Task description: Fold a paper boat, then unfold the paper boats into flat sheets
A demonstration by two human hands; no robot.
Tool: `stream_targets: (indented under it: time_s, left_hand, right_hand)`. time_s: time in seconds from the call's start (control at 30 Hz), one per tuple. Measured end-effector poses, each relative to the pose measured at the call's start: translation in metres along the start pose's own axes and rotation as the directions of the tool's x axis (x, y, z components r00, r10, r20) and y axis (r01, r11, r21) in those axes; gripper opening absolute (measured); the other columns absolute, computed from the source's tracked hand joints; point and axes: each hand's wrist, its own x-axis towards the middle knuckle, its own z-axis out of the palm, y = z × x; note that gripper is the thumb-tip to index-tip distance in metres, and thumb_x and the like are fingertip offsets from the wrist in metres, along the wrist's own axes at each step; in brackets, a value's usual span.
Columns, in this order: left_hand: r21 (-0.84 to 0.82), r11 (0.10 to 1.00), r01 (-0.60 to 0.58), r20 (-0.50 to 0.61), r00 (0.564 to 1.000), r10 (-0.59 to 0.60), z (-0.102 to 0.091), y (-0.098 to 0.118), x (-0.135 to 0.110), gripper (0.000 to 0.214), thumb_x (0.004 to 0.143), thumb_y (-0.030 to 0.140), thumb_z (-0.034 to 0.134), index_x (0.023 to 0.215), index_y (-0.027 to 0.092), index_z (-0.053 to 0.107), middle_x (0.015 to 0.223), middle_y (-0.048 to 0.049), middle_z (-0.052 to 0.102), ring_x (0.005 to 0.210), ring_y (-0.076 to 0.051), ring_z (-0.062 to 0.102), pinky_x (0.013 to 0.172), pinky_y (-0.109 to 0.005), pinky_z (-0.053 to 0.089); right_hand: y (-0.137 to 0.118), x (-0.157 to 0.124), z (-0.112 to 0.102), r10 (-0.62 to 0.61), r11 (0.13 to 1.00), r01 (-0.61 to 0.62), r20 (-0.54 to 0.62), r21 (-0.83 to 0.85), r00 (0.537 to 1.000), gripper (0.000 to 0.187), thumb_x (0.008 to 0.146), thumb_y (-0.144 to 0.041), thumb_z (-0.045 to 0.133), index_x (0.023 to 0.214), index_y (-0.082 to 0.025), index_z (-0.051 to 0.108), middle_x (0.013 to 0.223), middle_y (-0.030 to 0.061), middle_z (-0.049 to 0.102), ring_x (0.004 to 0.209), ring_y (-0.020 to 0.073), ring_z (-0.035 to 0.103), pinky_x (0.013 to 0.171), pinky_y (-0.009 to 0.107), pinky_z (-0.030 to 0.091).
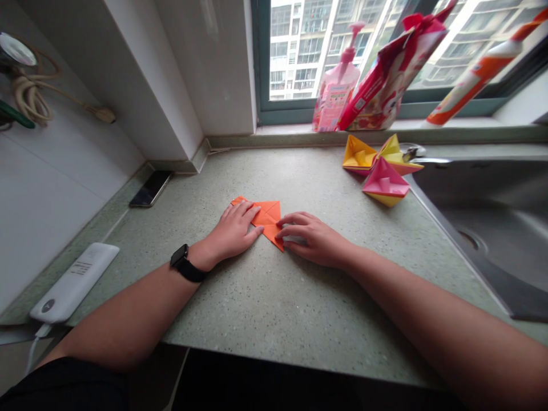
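A folded piece of orange origami paper (269,212) lies on the speckled green countertop (265,302), with crease lines across its upper right part. My left hand (236,227) rests flat on its left side, fingers stretched out, covering part of it. A black watch is on that wrist. At the paper's right edge, my right hand (312,237) touches it with slightly curled, parted fingertips. Further right stand several folded paper boats: an orange-yellow one (358,154), a yellow one (391,149) and a pink one with a yellow underside (386,181).
A metal sink (492,228) is set in at the right. Along the windowsill stand a pink pump bottle (337,91), a red bag (389,74) and an orange-white tube (475,83). On the left lie a phone (150,189) and a white power bank (75,282) with a cable.
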Motion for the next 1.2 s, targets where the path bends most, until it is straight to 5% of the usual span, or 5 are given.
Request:
stream_targets:
  time_s: [0.53,0.77,1.03,1.2]
  left_hand:
    - [0.009,1.000,-0.010,0.016,1.000,0.010,-0.004,0.007,-0.001,0.055,0.107,0.048,0.051,0.154,0.020,0.054,0.167,-0.0160,0.047,0.157,-0.035,0.040,0.132,-0.057,0.029]
    - [0.044,0.986,0.159,-0.032,0.987,-0.158,-0.003,-0.005,0.009,0.058,0.105,0.048,0.054,0.153,0.017,0.055,0.166,-0.0169,0.049,0.156,-0.035,0.042,0.133,-0.055,0.029]
    - [0.015,0.986,0.167,-0.102,0.981,-0.165,-0.003,-0.015,0.012,0.055,0.102,0.049,0.057,0.146,0.016,0.061,0.154,-0.0165,0.057,0.144,-0.034,0.053,0.126,-0.050,0.039]
    - [-0.008,0.980,0.200,-0.123,0.972,-0.199,-0.001,-0.020,0.016,0.060,0.100,0.048,0.059,0.151,0.016,0.056,0.159,-0.0170,0.053,0.149,-0.034,0.047,0.129,-0.050,0.035]
  right_hand:
    - [0.000,-0.001,0.000,0.002,1.000,-0.002,0.004,0.001,1.000,0.019,0.099,-0.023,0.071,0.115,-0.030,0.080,0.136,0.0083,0.072,0.128,0.0275,0.065,0.112,0.051,0.053]
    - [0.000,-0.001,0.000,0.000,1.000,0.000,0.005,-0.022,1.000,0.016,0.098,-0.032,0.074,0.114,-0.029,0.079,0.136,0.0088,0.072,0.126,0.0277,0.066,0.110,0.051,0.055]
    - [-0.004,0.000,-0.003,0.036,0.997,-0.035,0.023,-0.064,0.999,0.026,0.091,-0.040,0.083,0.112,-0.029,0.077,0.136,0.0095,0.071,0.127,0.0314,0.065,0.110,0.054,0.054]
    - [-0.006,0.001,0.000,0.047,0.995,-0.049,-0.018,-0.082,0.999,0.018,0.094,-0.027,0.075,0.113,-0.027,0.073,0.133,0.0090,0.072,0.124,0.0285,0.066,0.109,0.049,0.055]
